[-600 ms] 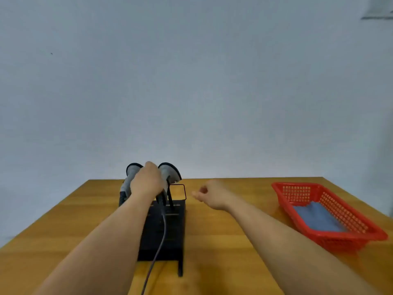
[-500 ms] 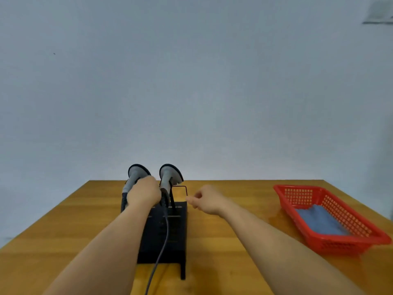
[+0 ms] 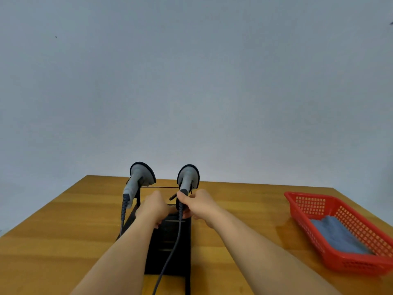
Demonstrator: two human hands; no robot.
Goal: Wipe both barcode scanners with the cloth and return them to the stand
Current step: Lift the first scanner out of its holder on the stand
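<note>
Two grey barcode scanners stand in a black stand at the table's middle. The left scanner leans in its slot with its cable hanging down, untouched. My right hand is closed around the handle of the right scanner, whose cable runs down over the stand. My left hand sits between the two scanners with its fingers curled over the stand's top. A folded blue cloth lies in the red basket at the right.
The wooden table ends at a far edge just behind the stand, with a plain grey wall beyond. The basket sits near the table's right edge. The right scanner's cable trails toward me across the stand.
My right hand moved left from open air and closed on the right scanner's handle. My left hand slid down off the scanner handles onto the stand's top.
</note>
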